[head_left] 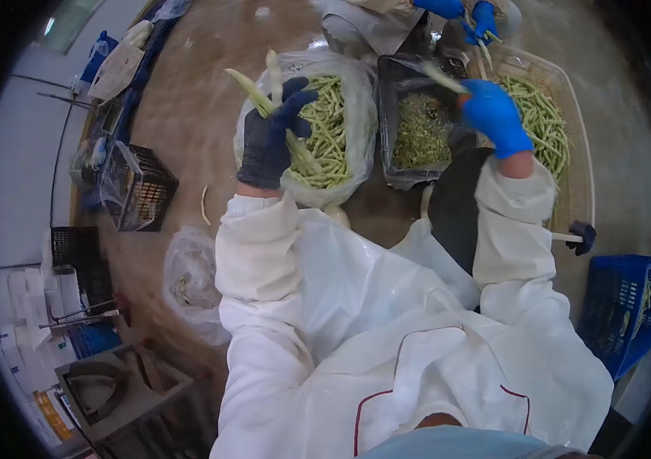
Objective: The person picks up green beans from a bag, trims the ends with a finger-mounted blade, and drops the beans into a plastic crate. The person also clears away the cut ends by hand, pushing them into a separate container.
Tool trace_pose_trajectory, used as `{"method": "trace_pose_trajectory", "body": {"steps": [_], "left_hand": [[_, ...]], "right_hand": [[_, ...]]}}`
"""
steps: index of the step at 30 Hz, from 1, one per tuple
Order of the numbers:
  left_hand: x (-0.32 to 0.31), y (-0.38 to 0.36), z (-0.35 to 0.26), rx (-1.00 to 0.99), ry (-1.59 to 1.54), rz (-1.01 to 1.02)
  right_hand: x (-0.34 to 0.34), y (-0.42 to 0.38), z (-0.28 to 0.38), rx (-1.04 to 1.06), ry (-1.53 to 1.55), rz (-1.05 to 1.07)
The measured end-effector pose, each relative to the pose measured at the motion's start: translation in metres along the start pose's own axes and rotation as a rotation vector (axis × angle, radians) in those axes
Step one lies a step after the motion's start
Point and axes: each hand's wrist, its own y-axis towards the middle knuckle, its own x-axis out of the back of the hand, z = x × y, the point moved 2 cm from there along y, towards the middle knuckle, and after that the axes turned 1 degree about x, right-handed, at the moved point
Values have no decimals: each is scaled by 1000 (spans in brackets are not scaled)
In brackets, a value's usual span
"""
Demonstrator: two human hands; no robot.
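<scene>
My left hand, in a dark glove, is closed around several long, flat green beans that stick out above and below the fingers. It is over a container lined with clear plastic, which is full of green beans. My right hand, in a blue glove, pinches a long pale green bean, smeared by motion. That hand is between a black crate of chopped green trimmings and a large beige tub holding more green beans.
Across from me, a co-worker's blue-gloved hands hold beans. A plastic bag and a stray bean lie on the floor at left, near a black crate. A blue crate stands at right.
</scene>
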Motion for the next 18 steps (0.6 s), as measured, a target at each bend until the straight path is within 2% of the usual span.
{"method": "trace_pose_trajectory", "body": {"steps": [1, 2, 5, 6, 8, 10, 13, 15, 16, 18], "left_hand": [[3, 0, 4, 122, -46, -12], [-4, -5, 1, 130, 0, -13], [-22, -10, 5, 202, 135, 7], [-18, -4, 24, 72, 275, 87], [-27, -3, 34, 34, 655, 149], [-37, -1, 39, 83, 1074, 215], [-51, -8, 36, -243, 1181, 171], [-49, -9, 43, -339, 1252, 151], [-51, -11, 40, -357, 1267, 147], [-51, -11, 36, -413, 1304, 140]], "right_hand": [[23, -8, -15, -193, -106, -9], [38, -14, -28, -294, -305, -36], [52, -18, -35, -343, -385, -152], [37, -15, -36, -171, -258, -318], [34, -5, 20, -42, 446, -244], [1, 3, 48, 167, 950, -21], [-9, -2, 75, 93, 821, 242], [-2, -2, 82, 64, 712, 414], [-5, -3, 83, 117, 657, 363], [-6, -4, 83, 112, 615, 398]]}}
